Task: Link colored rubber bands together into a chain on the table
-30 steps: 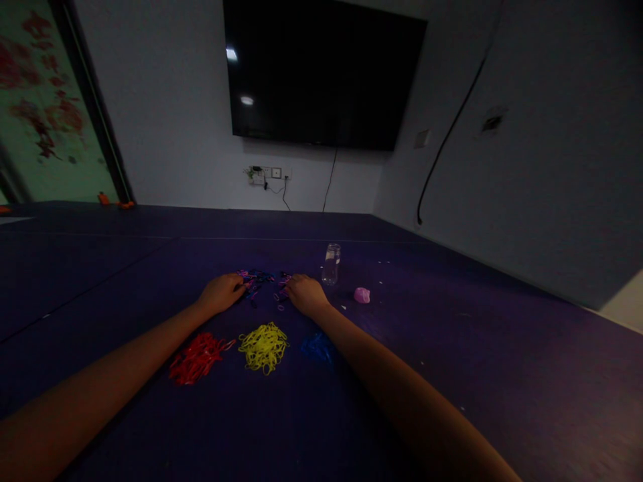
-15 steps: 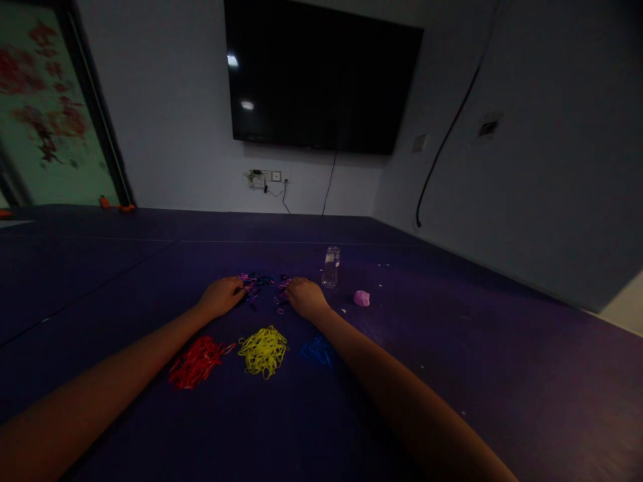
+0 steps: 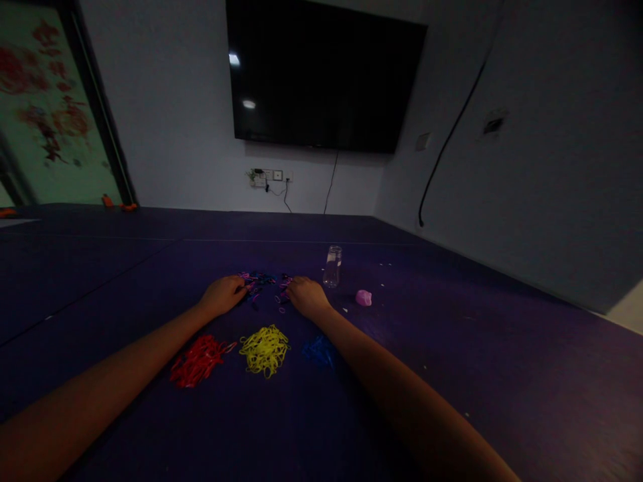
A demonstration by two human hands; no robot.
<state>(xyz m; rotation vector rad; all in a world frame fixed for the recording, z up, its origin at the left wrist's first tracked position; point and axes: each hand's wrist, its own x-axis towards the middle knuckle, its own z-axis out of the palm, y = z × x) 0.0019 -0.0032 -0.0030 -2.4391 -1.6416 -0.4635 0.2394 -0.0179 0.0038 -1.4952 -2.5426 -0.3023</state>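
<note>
A loose spread of pink, purple and dark rubber bands [image 3: 262, 280] lies on the purple surface between my two hands. My left hand [image 3: 222, 296] is at its left edge, fingers curled and tips together at a pink band. At the right edge, my right hand [image 3: 307, 296] rests with bent fingers over more bands; what lies under its fingertips is hidden. Closer to me are separate piles: red rubber bands [image 3: 198, 360] at left, yellow rubber bands [image 3: 264, 350] in the middle, and blue rubber bands [image 3: 319, 351] beside my right forearm.
Beyond my right hand stands a clear bottle [image 3: 332, 268]. A crumpled-looking pink object [image 3: 364, 298] sits to its right, with small white scraps scattered around. A wall with a large black television [image 3: 326, 77] and sockets [image 3: 271, 175] rises behind the purple surface [image 3: 241, 428].
The view has shifted very slightly. Both hands stay at the same bands, and the piles, bottle and pink object have not moved.
</note>
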